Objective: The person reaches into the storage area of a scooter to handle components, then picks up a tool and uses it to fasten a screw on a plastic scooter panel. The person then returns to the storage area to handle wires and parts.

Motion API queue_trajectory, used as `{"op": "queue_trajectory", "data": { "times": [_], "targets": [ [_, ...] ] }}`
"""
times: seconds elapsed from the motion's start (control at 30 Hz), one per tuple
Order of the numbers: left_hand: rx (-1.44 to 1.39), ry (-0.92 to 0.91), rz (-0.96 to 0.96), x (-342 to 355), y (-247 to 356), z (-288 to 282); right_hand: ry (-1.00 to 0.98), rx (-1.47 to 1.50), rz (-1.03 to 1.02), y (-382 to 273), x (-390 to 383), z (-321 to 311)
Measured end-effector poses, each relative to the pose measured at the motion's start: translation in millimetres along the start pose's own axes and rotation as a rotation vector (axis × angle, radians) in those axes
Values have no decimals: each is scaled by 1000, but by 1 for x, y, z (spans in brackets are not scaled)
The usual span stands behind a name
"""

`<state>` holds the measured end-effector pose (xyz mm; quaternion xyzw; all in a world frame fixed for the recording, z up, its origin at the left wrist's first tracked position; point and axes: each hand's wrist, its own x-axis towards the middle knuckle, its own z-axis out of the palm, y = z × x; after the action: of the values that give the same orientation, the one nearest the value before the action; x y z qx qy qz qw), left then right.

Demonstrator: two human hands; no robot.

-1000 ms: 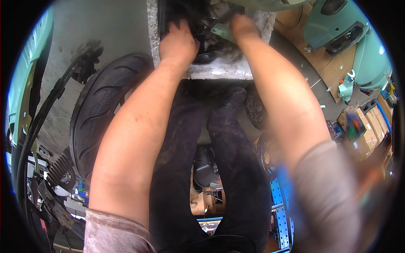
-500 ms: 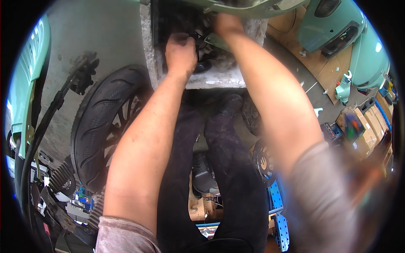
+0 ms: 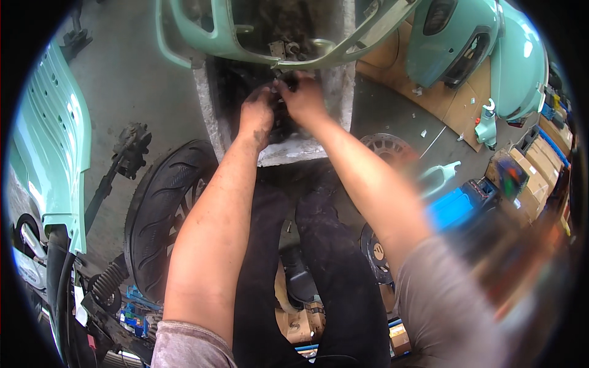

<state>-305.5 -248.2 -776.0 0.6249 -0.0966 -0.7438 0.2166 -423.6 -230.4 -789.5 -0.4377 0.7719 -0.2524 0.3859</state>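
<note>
Both hands are brought together over the dark interior of a box with a whitish, worn rim (image 3: 294, 151). The left hand (image 3: 256, 115) is half closed, its fingers curled inward and its tips drawn close to those of the other hand. The right hand (image 3: 304, 101) is bent too, thumb and forefinger drawn toward each other beside the left fingertips. Something small and dark seems to lie where the tips meet, but it is blurred and largely covered, so whether it is pinched or only touched cannot be told. Just beyond the fingers, the curved lower edge of a light green frame (image 3: 225, 34) is seen spanning the box, with a small metal bracket (image 3: 278, 48) set near its middle. To the left, a black tyre (image 3: 147, 224) is placed beside the left forearm.
</note>
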Motion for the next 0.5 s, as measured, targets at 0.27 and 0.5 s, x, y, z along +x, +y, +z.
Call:
{"op": "queue_trajectory", "data": {
  "times": [0.27,0.5],
  "targets": [
    [-11,102,48,18,-5,-7,-233,-98,36,0,18,-18],
    [12,193,91,-18,-11,-16,349,-5,-111,28,112,18]
  ]
}}
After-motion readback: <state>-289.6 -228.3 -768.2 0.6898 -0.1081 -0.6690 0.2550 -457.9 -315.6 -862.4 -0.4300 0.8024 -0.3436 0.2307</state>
